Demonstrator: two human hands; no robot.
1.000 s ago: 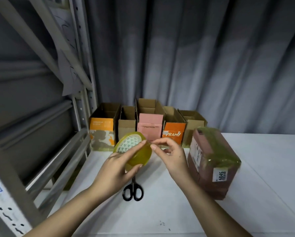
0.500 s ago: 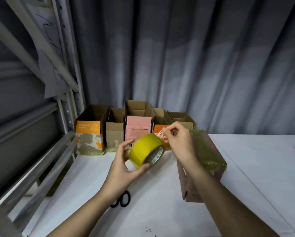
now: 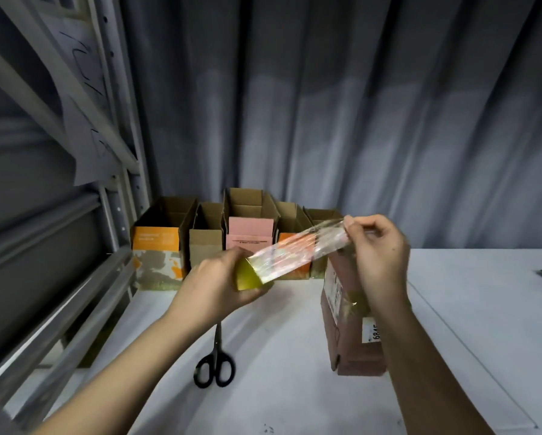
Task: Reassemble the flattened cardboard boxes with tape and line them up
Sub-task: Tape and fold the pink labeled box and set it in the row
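tape strip (image 3: 298,251): stretched between hands | left hand (image 3: 214,287) grips tape roll (image 3: 247,277) | right hand (image 3: 378,252) pinches strip end, above brown box (image 3: 348,312) | scissors (image 3: 214,364) below left hand | risk: slack strip folds, sticks to itself

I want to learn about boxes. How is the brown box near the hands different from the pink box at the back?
The brown box stands alone near the right hand; the pink box sits in the row by the curtain. The brown box's top is covered with tape; the pink box is open on top. Both stand on the white table.
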